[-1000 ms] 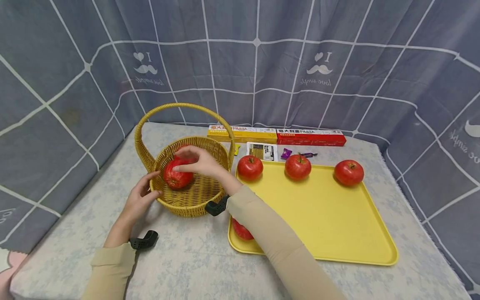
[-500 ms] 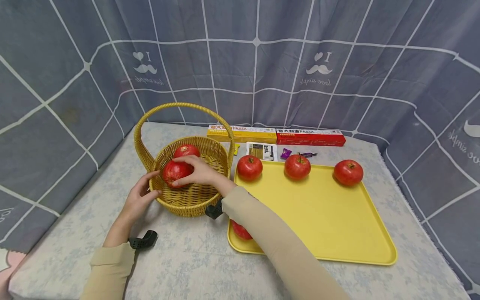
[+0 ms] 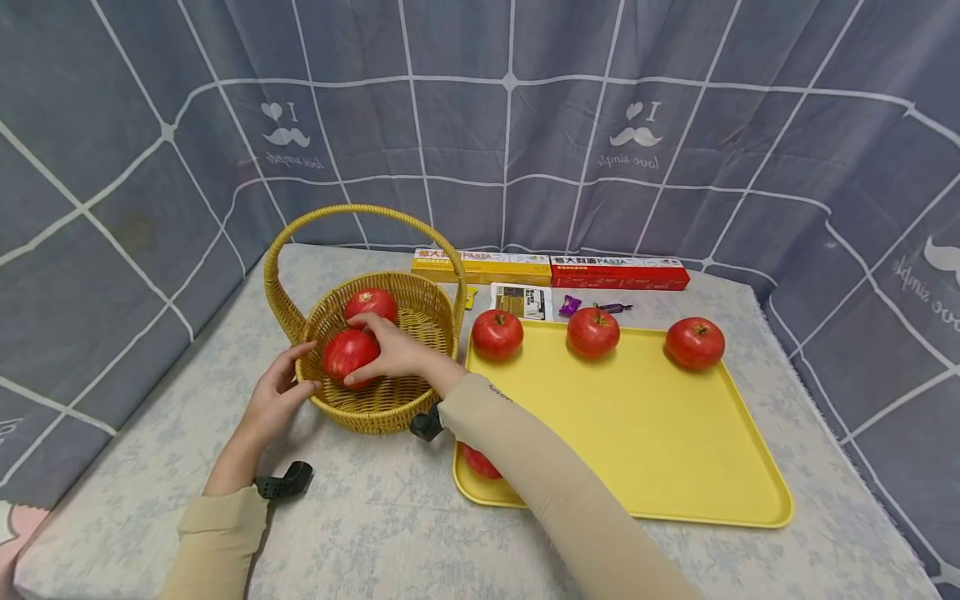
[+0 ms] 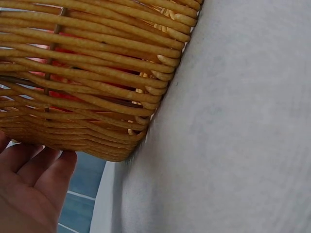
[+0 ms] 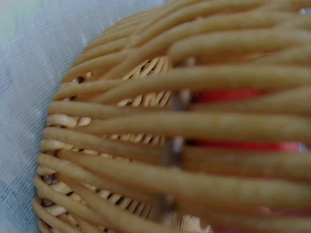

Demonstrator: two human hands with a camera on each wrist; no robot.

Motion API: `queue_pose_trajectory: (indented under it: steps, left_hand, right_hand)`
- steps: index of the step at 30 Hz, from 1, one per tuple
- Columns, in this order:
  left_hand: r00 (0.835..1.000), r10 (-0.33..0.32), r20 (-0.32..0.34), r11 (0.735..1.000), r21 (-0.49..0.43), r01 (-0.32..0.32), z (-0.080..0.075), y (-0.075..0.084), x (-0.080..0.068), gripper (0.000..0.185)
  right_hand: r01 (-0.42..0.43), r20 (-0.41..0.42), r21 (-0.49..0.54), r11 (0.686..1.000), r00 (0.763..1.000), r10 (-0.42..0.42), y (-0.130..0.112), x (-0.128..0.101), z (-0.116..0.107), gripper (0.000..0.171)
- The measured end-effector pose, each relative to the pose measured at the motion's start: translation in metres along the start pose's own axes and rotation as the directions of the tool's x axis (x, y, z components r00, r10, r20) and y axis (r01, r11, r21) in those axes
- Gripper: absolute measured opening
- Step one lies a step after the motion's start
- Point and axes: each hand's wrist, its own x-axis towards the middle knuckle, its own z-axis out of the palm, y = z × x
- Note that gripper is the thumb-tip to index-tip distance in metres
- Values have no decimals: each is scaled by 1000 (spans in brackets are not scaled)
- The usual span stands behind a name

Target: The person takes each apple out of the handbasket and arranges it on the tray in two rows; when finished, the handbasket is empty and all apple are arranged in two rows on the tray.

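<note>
A wicker basket with a tall handle stands on the table at the left. My right hand reaches inside it and grips a red apple low in the basket. A second red apple lies behind it. My left hand rests with straight fingers against the basket's outer left wall; the left wrist view shows those fingers under the weave. The right wrist view shows only blurred wicker with red behind it.
A yellow tray lies to the right of the basket. Three red apples sit along its far edge and another at its near left corner, partly under my right forearm. Pasta boxes, a card and sweets lie behind. Curtain walls surround the table.
My right hand has lowered the apple into the basket's front left, uncovering the second apple behind it. The left hand has stayed on the basket wall.
</note>
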Motion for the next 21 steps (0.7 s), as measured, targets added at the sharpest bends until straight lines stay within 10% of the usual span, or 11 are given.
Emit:
queue_pose_trajectory:
  steps: [21]
  left_hand:
    - [1000, -8, 2, 1000, -10, 8, -1, -1, -1, 55]
  right_hand:
    - [-16, 73, -9, 1000, 997, 17, -3, -1, 0, 82]
